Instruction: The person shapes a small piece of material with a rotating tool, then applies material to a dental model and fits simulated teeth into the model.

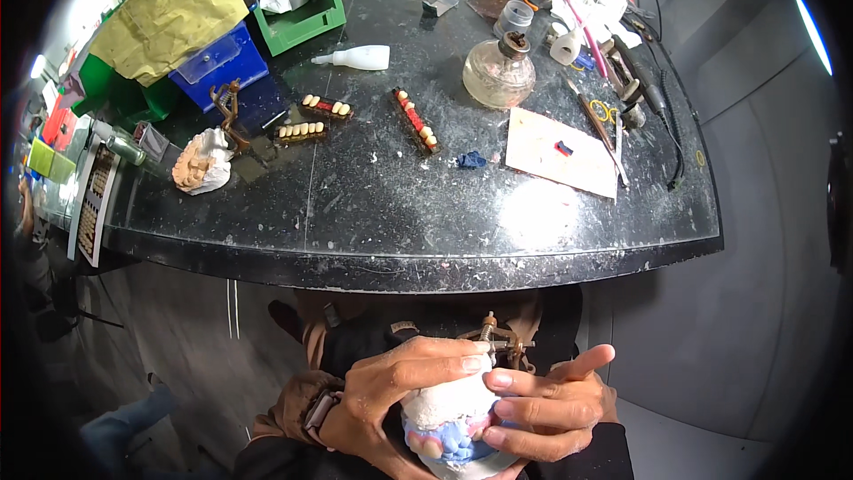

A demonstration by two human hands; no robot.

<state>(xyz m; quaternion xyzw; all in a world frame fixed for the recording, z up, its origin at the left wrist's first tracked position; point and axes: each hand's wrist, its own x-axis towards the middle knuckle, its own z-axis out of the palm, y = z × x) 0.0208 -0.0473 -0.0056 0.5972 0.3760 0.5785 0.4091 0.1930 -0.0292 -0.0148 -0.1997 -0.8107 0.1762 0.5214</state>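
Left hand (400,391) curls closed over the plaster cast (449,404); right hand (546,404) grips its other side, index finger lifted free. The cast sits low in the lap, below the bench (400,213) edge, likely steadied for close work. Ahead: tooth strips (416,121), glass burner (499,71). Far left: green bin (311,13), crumpled yellow bag (164,13).

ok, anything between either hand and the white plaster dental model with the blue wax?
Nothing visible. The left hand wraps over the white plaster dental model with blue wax base from its left, and the right hand presses fingertips on its right side. Both touch it directly, below the dark worktable edge.
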